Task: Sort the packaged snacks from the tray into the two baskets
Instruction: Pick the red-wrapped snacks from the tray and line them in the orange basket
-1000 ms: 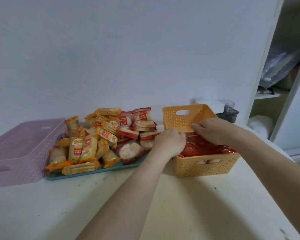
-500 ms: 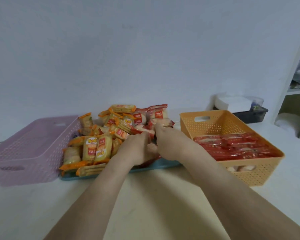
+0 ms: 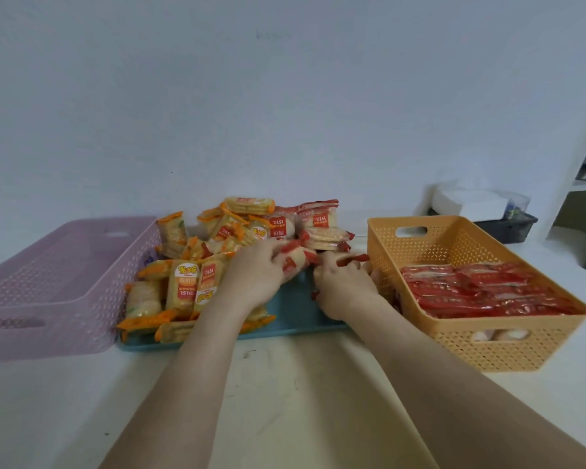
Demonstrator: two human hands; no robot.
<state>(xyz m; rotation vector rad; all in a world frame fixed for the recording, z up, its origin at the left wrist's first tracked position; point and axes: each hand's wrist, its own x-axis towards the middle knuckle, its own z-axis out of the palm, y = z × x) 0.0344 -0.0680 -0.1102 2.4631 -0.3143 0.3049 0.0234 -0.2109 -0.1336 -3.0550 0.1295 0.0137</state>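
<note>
Left hand [image 3: 257, 275] grips a red-wrapped snack [image 3: 296, 260], long axis pointing right.

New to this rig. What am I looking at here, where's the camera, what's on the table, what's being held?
No robot here: a person works with bare hands, and the single camera sits on their head, looking forward and down. On the white table a blue tray holds a pile of orange packs and red packs. A pink basket stands left of it, apparently empty; an orange basket stands right, already filled with red packs. The left hand and right hand are both over the tray, each gripping red-wrapped snacks.
</note>
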